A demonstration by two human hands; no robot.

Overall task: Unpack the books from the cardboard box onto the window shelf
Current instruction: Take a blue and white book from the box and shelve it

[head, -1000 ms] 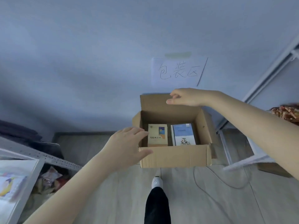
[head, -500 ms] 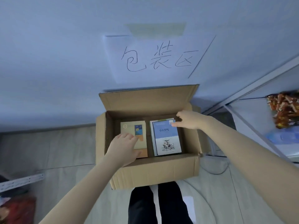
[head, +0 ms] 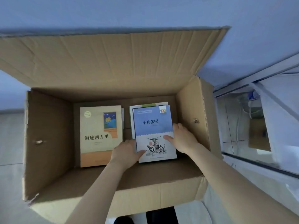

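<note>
Inside the open, creased corrugated box (head: 48, 126), two stacks of flat, glossy rectangular paperbacks lie side by side on the bottom. A cream book (head: 97, 135) tops the left stack and a blue book (head: 152, 123) the right. The left hand (head: 124, 151) grips the blue book's near-left edge and the right hand (head: 184, 139) its right edge, each with the thumb on the cover.

Single head view, close above open cardboard box (head: 48, 143), facing steeply down into it.
</note>
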